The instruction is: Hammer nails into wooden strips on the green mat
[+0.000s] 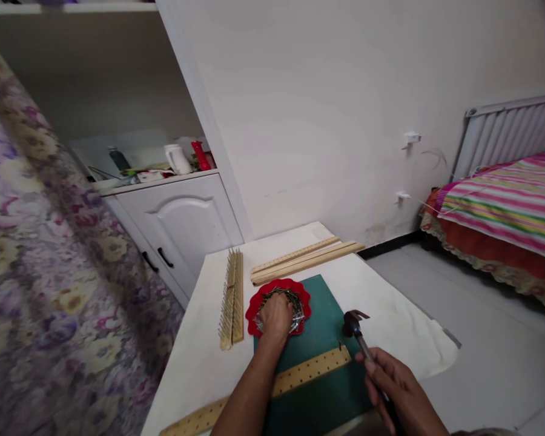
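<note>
My left hand reaches down into a red scalloped bowl filled with loose nails. Its fingers point into the nails, and the fingertips are hidden. In my right hand is a claw hammer, gripped by the handle, head up and tilted to the left. Below the bowl a wooden strip with a row of holes lies across a green mat. One nail stands upright near the strip's right end, close to the hammer. My left forearm covers part of the strip.
Wooden strips bristling with nails lie left of the bowl on a white-covered table. More wooden strips lie at the table's back, near the wall. A floral curtain hangs at left; a bed stands at right.
</note>
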A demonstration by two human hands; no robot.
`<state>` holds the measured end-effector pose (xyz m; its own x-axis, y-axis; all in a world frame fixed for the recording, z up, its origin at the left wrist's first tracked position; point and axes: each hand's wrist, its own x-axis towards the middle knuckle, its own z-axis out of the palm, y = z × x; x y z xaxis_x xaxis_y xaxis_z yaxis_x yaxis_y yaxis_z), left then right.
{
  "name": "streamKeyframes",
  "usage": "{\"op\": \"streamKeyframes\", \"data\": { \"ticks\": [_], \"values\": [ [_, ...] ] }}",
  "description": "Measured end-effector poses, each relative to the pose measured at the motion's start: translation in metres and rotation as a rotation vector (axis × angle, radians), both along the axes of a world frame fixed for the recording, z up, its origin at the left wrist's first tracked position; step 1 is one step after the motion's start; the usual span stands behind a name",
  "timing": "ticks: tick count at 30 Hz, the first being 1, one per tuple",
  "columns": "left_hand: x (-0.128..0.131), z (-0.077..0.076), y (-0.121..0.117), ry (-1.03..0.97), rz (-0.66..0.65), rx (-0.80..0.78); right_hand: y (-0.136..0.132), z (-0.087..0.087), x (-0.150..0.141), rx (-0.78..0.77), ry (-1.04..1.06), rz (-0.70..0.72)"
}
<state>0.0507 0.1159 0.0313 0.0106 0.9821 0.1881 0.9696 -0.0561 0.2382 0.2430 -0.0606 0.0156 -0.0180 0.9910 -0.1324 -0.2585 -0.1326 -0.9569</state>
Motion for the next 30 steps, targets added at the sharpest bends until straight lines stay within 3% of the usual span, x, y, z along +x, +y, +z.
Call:
{"op": "streamKeyframes", "data": {
  "ticks": [7, 12, 16, 21, 25, 30],
  "values": [
    [0.0, -0.003, 0.001, -0.136, -0.01, 0.035, 0.0, 0.001, 0.0, 0.015, 0.0, -0.012],
    [-0.003, 0.007, -0.003, -0.269, -0.102, 0.086, -0.001, 0.001, 0.004, 0.025, 0.009, -0.027],
    [0.002, 0.009, -0.029, -0.44, -0.23, 0.083, -0.004, 0.006, 0.009, 0.024, 0.015, -0.067],
    [0.021, -0.009, -0.082, -0.83, -0.376, -0.103, -0.006, 0.012, 0.015, -0.003, 0.051, -0.049],
    [0.039, -0.024, -0.109, -0.892, -0.417, -0.193, -0.009, 0.011, 0.02, -0.007, 0.057, -0.038],
    [0.052, -0.027, -0.113, -0.862, -0.442, -0.155, -0.014, 0.009, 0.022, -0.009, 0.056, -0.04]
  ]
}}
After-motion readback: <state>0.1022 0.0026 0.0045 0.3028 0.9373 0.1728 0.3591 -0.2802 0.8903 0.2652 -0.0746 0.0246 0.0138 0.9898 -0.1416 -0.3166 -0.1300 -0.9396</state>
